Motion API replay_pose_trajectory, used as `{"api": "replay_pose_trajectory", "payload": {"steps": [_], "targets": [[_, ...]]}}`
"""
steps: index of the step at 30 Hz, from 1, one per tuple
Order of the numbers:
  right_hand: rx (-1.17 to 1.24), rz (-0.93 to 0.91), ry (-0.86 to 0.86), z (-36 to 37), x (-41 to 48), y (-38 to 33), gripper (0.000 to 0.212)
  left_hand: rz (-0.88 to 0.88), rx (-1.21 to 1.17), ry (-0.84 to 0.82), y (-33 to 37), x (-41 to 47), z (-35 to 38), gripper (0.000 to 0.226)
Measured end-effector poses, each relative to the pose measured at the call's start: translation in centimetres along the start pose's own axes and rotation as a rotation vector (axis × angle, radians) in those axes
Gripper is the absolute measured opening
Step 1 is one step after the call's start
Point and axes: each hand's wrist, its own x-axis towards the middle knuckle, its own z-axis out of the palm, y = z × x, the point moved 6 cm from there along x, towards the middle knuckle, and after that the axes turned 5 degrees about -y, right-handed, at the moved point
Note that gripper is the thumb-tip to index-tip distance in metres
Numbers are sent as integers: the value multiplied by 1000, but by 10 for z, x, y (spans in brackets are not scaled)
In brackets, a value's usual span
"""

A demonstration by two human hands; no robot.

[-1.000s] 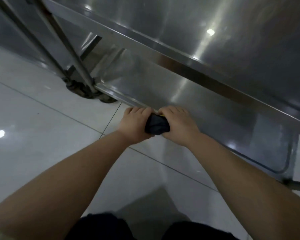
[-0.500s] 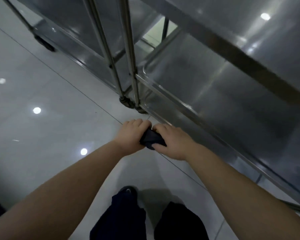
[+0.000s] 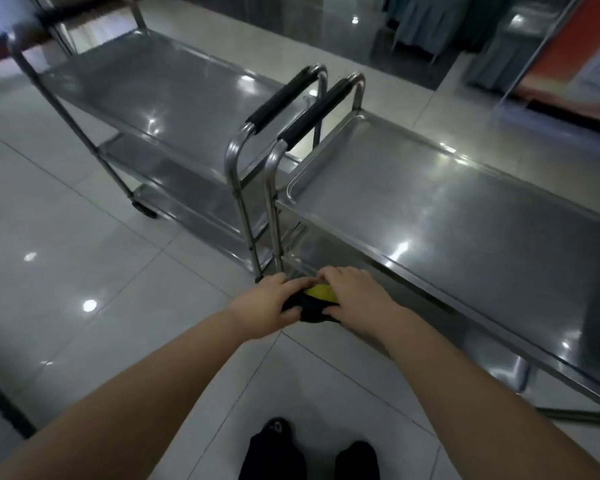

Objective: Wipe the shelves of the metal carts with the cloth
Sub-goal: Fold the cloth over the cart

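Both hands, left hand (image 3: 262, 308) & right hand (image 3: 355, 299), grip a bunched dark cloth (image 3: 310, 306) w/ yellow patch, beside the right cart (image 3: 465, 216). Soft, light, prob. easy to refold; hold by edges.

Shop or mall interior indicated: garments (image 3: 426, 22) seen hung at the back, glossy tiled floor (image 3: 84, 258), steel cart (image 3: 174, 95) parked handle to handle with second cart (image 3: 465, 216).
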Motion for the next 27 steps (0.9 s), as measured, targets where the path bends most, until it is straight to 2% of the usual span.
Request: {"api": "replay_pose_trajectory", "payload": {"steps": [3, 6, 13, 17, 23, 27], "targets": [[-102, 53, 83, -56, -24, -8, 46, 21, -26, -49, 43, -8, -49, 59], [-91, 78, 191, -97, -49, -10, 41, 17, -43, -34, 72, -8, -84, 57], [-24, 113, 337, -147, -93, -13, 34, 134, 10, 179, 112, -10, -139, 44], [-43, 171, 362, -166, -108, -5, 21, 190, -91, 236, 126, -13, -162, 30], [149, 264, 397, -185, -127, 18, 22, 243, -117, 284, 139, -3, -182, 29], [404, 296, 533, -185, -137, 39, 28, 246, -161, 246, 143, 6, -183, 34]]}}
